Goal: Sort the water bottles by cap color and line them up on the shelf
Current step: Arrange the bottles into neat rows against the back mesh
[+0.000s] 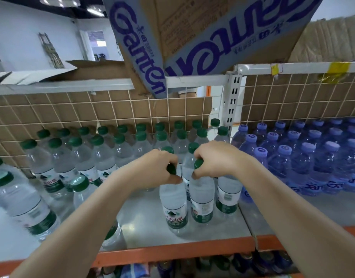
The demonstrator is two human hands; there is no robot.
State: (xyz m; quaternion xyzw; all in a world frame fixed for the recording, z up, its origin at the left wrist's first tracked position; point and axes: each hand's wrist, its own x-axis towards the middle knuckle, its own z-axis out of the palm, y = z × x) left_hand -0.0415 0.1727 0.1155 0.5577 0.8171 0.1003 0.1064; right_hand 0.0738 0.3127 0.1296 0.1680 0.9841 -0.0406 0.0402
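My left hand (156,169) grips the green cap of a clear water bottle (175,209) that stands near the front of the grey shelf (148,231). My right hand (214,161) holds the green cap of a second clear bottle (201,199) right beside it. A third green-capped bottle (228,195) stands just to the right. Rows of green-capped bottles (104,149) fill the back left of the shelf. Purple-capped blue bottles (305,155) stand in rows in the right bay.
A white upright post (232,101) divides the two bays. A tilted Ganten carton (192,37) overhangs the upper shelf rail. Loose green-capped bottles (22,205) stand at the near left. An orange front edge (172,251) borders the shelf, with more goods below.
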